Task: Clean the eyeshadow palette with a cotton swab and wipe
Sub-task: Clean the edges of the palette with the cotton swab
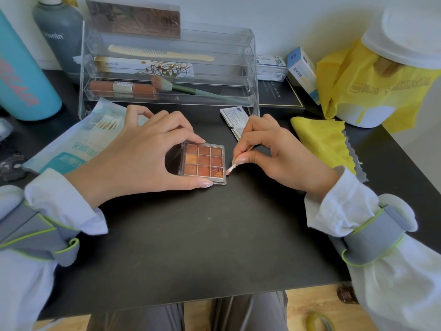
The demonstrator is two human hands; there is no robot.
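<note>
The left hand clamps the eyeshadow palette between thumb and forefinger, flat on the matte black table near its middle. To swab well, that hold should stay firm while the tip traces the frame's edge with light strokes, clear of the crumbly pan. The palette is a hard, clear-rimmed square with 9 powdery rust-toned pans. The right hand pinches a thin-stemmed cotton swab, its soft tip at the palette's lower right corner. A fluffy yellow cloth lies right.
</note>
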